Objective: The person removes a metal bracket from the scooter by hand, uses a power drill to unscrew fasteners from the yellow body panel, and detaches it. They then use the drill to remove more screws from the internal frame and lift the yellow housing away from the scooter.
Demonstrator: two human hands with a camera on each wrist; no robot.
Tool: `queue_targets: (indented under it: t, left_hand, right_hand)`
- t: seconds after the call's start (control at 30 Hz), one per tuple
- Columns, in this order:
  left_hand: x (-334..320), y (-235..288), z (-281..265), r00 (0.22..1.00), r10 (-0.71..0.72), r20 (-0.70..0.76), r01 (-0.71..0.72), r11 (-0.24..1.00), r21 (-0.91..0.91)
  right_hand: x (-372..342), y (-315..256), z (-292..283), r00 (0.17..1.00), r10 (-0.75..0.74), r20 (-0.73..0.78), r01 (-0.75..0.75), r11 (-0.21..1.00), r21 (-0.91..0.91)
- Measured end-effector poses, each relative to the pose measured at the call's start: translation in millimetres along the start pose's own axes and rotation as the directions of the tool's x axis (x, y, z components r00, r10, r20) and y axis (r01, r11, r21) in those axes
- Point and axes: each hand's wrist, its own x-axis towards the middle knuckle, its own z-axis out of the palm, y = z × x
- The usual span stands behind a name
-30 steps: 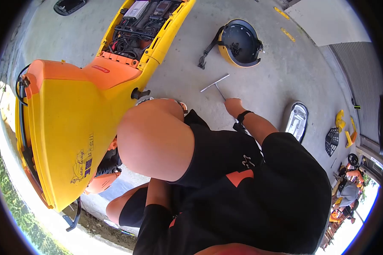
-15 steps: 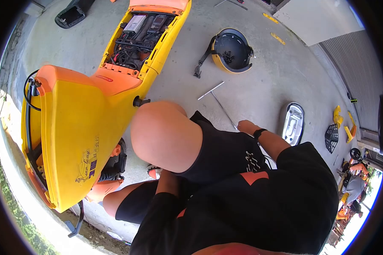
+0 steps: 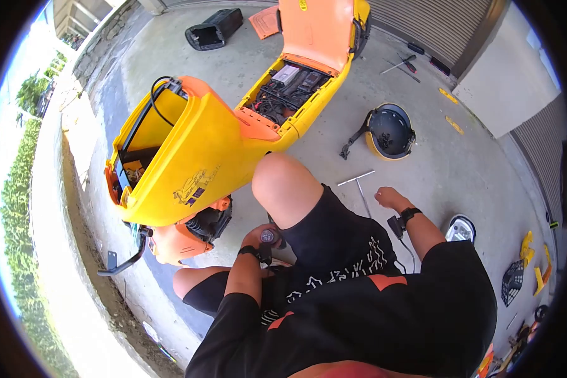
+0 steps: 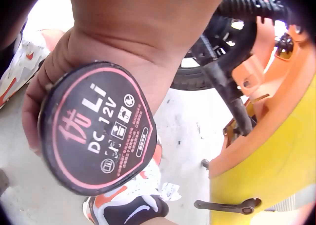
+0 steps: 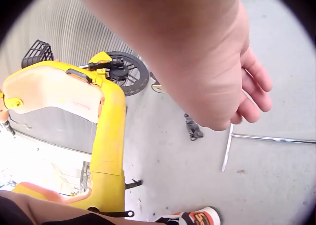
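My left hand [image 3: 253, 239] grips a cordless drill [image 4: 98, 129] by its handle; in the left wrist view its black battery base, printed "Li DC 12V", faces the camera, and the rest of the tool is hidden. Loosely curled and holding nothing, my right hand [image 3: 394, 199] hovers beside the T-handle wrench [image 3: 357, 177]. That wrench lies on the concrete, crossbar away from me. Left of my knees stands a yellow and orange scooter [image 3: 201, 157], its body bay [image 3: 286, 94] uncovered over wires and a silver box. The right wrist view also shows the wrench shaft [image 5: 276, 138].
An upturned yellow helmet [image 3: 394, 148] with small dark pieces inside lies ahead. Toward the right are a silver-lined part [image 3: 461, 229], a black basket [image 3: 513, 282] and yellow panels [image 3: 540, 280]. A black bin [image 3: 214, 31] and a screwdriver [image 3: 409, 59] lie farther back.
My right hand has let go of the T-handle wrench, which now lies on the floor. My left hand has come into view with the drill. The head view has swung left.
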Motion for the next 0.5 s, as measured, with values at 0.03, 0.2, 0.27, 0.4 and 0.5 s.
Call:
queue_targets:
  t: [0.03,0.2,0.27,0.4,0.5]
  left_hand:
    - [-26.3,4.7,-1.7,0.996,0.002,0.094,0.005,0.998,-0.068]
    - [-84.2,39.1,-16.8,0.999,0.033,-0.026,-0.009,0.779,0.627]
    - [-105.1,36.8,-30.0,0.986,0.099,0.135,-0.161,0.77,0.618]
    - [-210.1,19.7,-9.2,0.946,0.305,0.106,-0.312,0.781,0.541]
    - [-257.5,-14.6,-19.6,0.875,0.397,0.276,-0.473,0.823,0.315]
  right_hand:
    - [3.7,-13.5,-17.0,0.996,-0.064,-0.062,0.063,0.998,-0.006]
    - [-24.8,-127.0,-129.7,0.938,-0.304,-0.168,0.307,0.952,-0.011]
    - [-51.6,-179.6,-172.2,0.909,-0.376,-0.18,0.357,0.925,-0.129]
    - [-146.5,-272.9,-212.5,0.728,-0.593,-0.343,0.574,0.802,-0.167]
    - [-196.2,-317.8,-216.5,0.663,-0.703,-0.258,0.744,0.656,0.126]
